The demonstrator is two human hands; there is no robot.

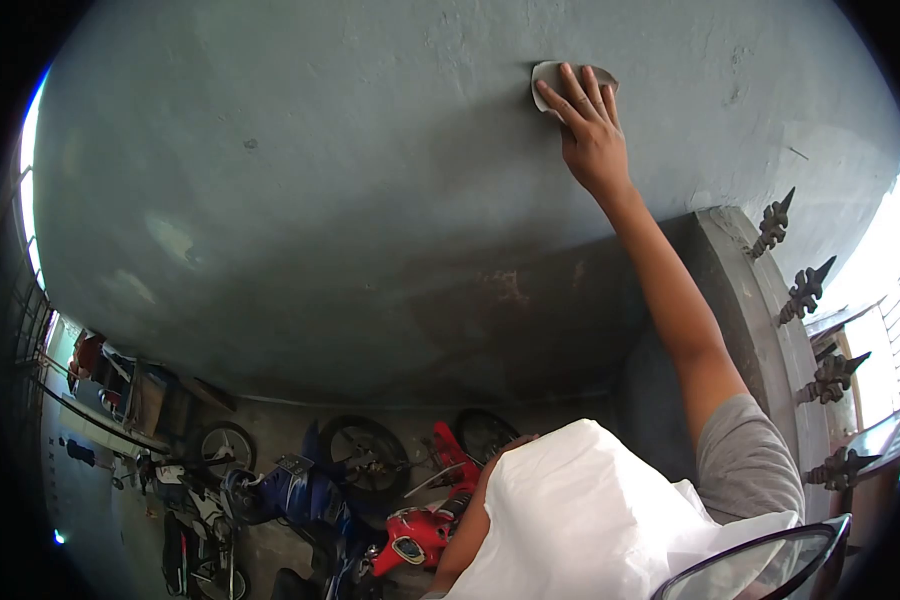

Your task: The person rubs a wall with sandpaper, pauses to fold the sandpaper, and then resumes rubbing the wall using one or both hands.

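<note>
Grey, thin sanding sheet or rag (542, 72), flat against blue-grey plastered wall (320, 200) at about 12 o'clock. Probably light and floppy, maybe gritty. Easiest held under a flat palm, or pinched at a free edge. Right hand (590, 130) over its lower half, fingers (575, 85) straight and spread, top edge poking out past the tips. Left hand (510, 445) barely peeking over crinkly white plastic sheet (580, 510) at 6 o'clock, grip impossible to tell.

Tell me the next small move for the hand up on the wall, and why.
Probably slide the right hand with the grey pad down and leftward along the wall, fingers flat. The hand presses the pad flat against the wall with the arm stretched high, so little reach seems left upward, while blotchy patches show lower down.
</note>
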